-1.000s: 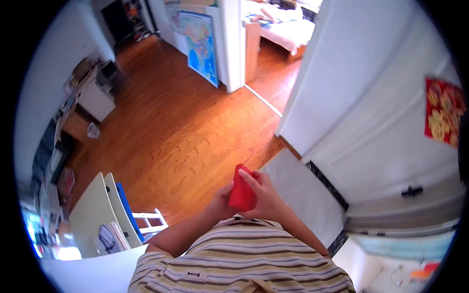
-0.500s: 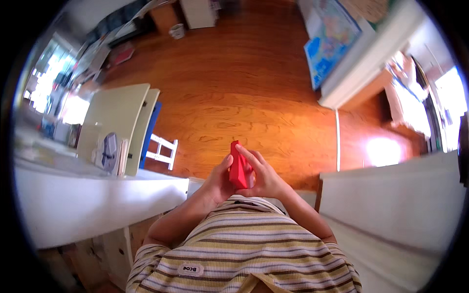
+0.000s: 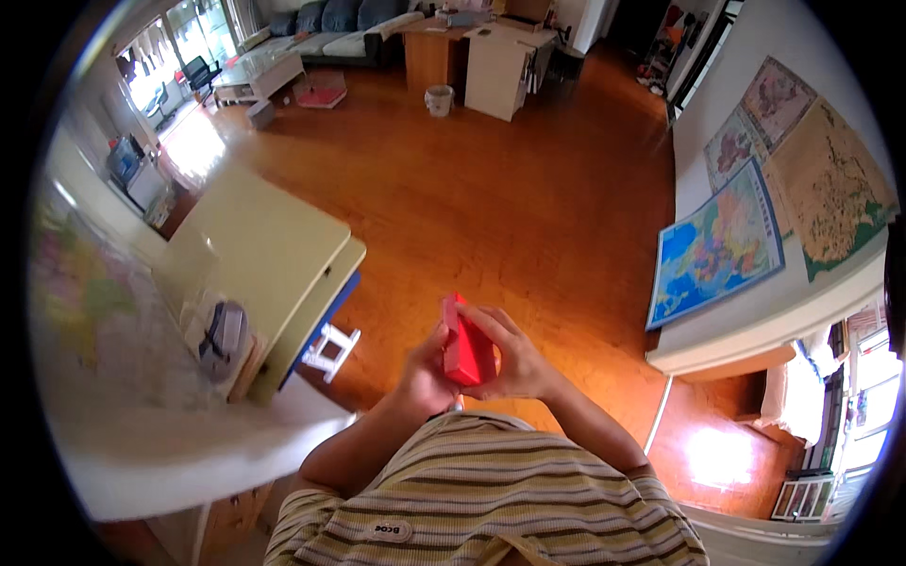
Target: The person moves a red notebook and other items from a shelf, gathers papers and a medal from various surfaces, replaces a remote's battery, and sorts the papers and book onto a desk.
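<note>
A person in a striped shirt (image 3: 491, 500) holds a small red box (image 3: 465, 341) in both hands in front of the chest, seen from a head-worn camera looking steeply down. The left hand (image 3: 427, 373) is closed around the box's left and lower side, thumb up along its near edge. The right hand (image 3: 514, 357) grips it from the right, fingers (image 3: 498, 321) curled over the top corner and wrapped across the red face. The box stands on edge, slightly tilted, pinched between the two hands and touching both; its narrow upper end rises just above the fingertips.

Below and beyond the hands lies an orange-brown wooden floor (image 3: 491, 189). To the left of the left hand, near it, a pale yellow-green tabletop (image 3: 264, 255) juts out, with a small white stool-like frame (image 3: 330, 347) just beside its near corner. Farther left, a white counter (image 3: 160, 443) carries a grey bundle (image 3: 225, 335) whose nature cannot be made out.

To the right of the right hand, well apart, a blue map (image 3: 715, 243) leans against a white wall, with two more maps (image 3: 802, 151) hung above it. A patch of sunlight (image 3: 717, 457) falls on the floor to the lower right. Far ahead of the hands, at the room's other end, stand a white cabinet (image 3: 500, 71), a waste bin (image 3: 438, 99) and a sofa (image 3: 330, 28).
</note>
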A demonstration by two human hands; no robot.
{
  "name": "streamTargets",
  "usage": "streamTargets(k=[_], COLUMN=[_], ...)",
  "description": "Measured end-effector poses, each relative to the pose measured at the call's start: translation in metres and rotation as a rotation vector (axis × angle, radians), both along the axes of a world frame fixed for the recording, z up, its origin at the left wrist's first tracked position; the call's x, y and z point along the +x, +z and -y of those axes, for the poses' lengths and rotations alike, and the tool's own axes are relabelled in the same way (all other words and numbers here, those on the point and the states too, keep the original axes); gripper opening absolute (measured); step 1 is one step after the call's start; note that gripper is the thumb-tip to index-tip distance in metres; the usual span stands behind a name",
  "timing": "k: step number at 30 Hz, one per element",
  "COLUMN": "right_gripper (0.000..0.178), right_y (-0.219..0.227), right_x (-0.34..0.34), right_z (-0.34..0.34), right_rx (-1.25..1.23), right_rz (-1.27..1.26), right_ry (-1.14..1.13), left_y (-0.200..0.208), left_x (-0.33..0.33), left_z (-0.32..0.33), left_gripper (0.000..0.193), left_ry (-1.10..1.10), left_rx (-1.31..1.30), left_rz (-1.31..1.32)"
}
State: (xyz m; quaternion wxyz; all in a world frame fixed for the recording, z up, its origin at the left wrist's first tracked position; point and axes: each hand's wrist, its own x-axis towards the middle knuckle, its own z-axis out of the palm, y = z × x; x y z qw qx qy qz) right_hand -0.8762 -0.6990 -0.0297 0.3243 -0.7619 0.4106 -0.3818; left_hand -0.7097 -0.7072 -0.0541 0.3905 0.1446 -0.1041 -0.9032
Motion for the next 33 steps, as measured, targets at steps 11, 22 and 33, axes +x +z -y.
streamTargets(k=[11,22,33], right_gripper=[0.097,0.101,0.106], right_y=[-0.001,0.009,-0.023], right_x=[-0.105,-0.154,-0.203], right_z=[0.222,0.549,0.834], right_rx=[0.055,-0.032,0.071], right_rz=[0.151,0.069,-0.031], right_ry=[-0.093,0.13,0.082], left_y=[0.002,0.021,-0.02], left_x=[-0.1,-0.146,-0.19], left_z=[0.252,0.535,0.832], left_gripper=[0.059,0.068,0.052], left_ry=[-0.193,0.122,0.081], left_rx=[-0.07,-0.117,0.038], left_rz=[0.164,0.251,0.096])
